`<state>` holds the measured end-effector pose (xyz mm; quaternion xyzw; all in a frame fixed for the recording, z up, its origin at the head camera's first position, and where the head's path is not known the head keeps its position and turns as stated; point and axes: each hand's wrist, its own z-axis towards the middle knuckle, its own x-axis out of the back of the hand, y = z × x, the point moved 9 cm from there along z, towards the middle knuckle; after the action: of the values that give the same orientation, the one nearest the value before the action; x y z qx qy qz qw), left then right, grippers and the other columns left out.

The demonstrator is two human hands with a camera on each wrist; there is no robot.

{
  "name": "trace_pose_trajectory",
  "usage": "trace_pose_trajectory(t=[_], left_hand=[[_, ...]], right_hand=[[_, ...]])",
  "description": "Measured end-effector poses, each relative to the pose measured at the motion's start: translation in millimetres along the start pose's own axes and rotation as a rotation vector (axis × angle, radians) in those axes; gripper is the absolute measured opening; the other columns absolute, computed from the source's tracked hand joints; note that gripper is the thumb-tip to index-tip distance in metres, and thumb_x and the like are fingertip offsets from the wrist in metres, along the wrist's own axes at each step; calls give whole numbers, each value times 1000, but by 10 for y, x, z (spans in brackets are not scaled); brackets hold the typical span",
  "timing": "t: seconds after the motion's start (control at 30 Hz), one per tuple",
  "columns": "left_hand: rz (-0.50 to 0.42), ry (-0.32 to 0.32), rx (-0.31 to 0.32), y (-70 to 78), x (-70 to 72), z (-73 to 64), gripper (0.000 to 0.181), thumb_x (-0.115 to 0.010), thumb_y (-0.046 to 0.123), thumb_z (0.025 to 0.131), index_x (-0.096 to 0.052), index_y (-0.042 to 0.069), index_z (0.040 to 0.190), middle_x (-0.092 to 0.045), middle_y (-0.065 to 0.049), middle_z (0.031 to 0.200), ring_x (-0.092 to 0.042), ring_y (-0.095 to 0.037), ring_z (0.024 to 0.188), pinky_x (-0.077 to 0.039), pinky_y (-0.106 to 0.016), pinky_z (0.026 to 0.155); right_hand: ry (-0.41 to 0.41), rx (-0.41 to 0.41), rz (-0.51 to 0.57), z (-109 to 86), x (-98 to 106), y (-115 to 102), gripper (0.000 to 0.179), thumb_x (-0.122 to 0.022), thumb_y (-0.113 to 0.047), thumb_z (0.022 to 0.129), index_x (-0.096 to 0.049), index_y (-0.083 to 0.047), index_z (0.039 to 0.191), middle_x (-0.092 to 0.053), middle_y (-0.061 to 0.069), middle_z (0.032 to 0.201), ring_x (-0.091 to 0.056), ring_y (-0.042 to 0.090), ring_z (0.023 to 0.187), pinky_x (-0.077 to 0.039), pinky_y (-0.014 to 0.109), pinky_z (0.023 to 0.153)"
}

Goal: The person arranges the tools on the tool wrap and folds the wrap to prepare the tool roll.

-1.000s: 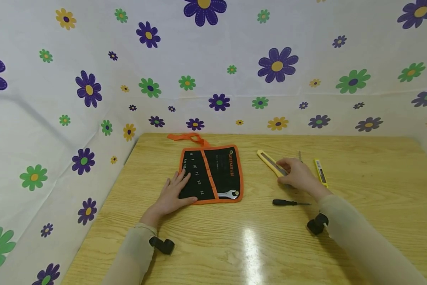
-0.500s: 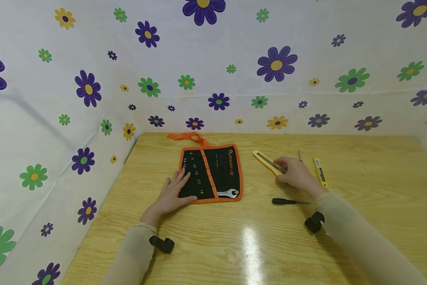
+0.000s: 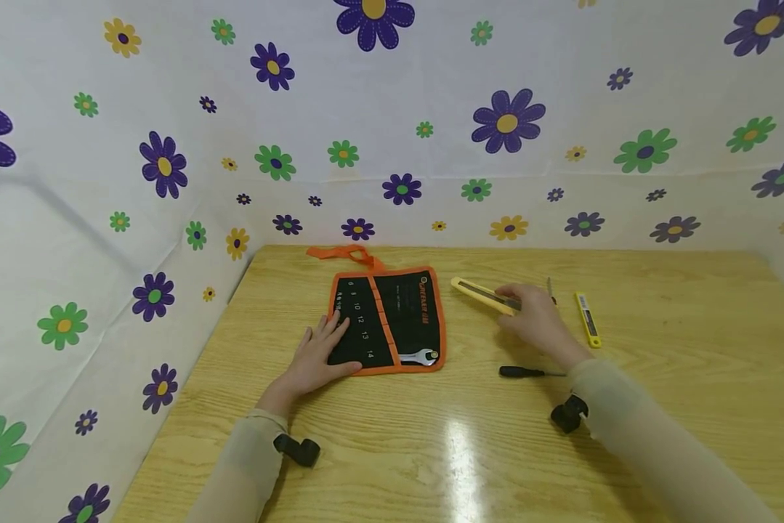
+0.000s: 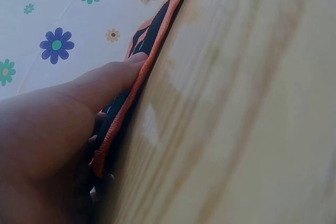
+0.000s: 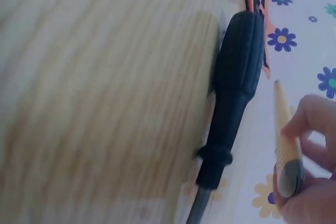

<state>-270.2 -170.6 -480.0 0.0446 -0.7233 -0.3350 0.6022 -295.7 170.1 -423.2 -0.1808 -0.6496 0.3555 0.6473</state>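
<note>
A black tool pouch (image 3: 407, 305) with orange edging lies on the table, numbers printed along its left pockets. My left hand (image 3: 314, 359) rests spread over its lower left corner; in the left wrist view the thumb (image 4: 113, 77) lies along the orange edge. A wrench (image 3: 421, 356) shows its head at the pouch's lower right. My right hand (image 3: 534, 318) pinches a yellow utility knife (image 3: 479, 292) near one end, the other end pointing toward the pouch. In the right wrist view the knife (image 5: 286, 140) sits between thumb and fingers.
A black-handled screwdriver (image 3: 522, 372) lies nearer me than the right hand. To the right is a narrow yellow case (image 3: 588, 319). A thin metal tip (image 3: 550, 286) pokes out behind the right hand. An orange strap (image 3: 346, 252) trails from the pouch's back edge. Flowered cloth stands behind the table.
My right hand has moved left with the utility knife, bringing its far end closer to the pouch and turning it flatter across. The left hand has stayed on the pouch.
</note>
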Motion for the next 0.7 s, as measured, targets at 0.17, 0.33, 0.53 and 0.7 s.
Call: trace_pose_trajectory(t=[0.17, 0.33, 0.53, 0.7], left_hand=[[-6, 8, -8, 10, 5, -2, 90, -67, 48, 86, -21, 10, 153, -8, -14, 158, 1, -34, 144, 2, -56, 113], [-10, 31, -26, 23, 15, -4, 91, -67, 50, 85, -23, 7, 152, -11, -17, 158, -2, -37, 144, 0, -58, 112], [-7, 11, -12, 19, 6, -3, 91, -67, 48, 86, -21, 10, 153, -8, -15, 158, 1, -34, 144, 2, -56, 112], [-2, -3, 8, 8, 0, -6, 90, -67, 47, 86, -19, 12, 154, -6, -12, 159, 3, -31, 145, 4, -54, 113]], right_hand=[[-21, 155, -8, 16, -102, -180, 44, -67, 5, 77, -61, 5, 121, -60, 22, 119, -52, 39, 110, -45, 53, 90], [-93, 234, -61, 19, -256, -331, 43, -70, 2, 75, -64, 0, 118, -60, 16, 119, -50, 35, 111, -43, 51, 93], [-209, 233, -75, 25, -445, -421, 44, -70, 0, 78, -63, -6, 121, -55, 12, 127, -45, 31, 118, -41, 50, 98], [-251, 287, -95, 48, -547, -530, 43, -68, 1, 78, -64, -6, 121, -56, 10, 125, -45, 29, 117, -43, 47, 96]])
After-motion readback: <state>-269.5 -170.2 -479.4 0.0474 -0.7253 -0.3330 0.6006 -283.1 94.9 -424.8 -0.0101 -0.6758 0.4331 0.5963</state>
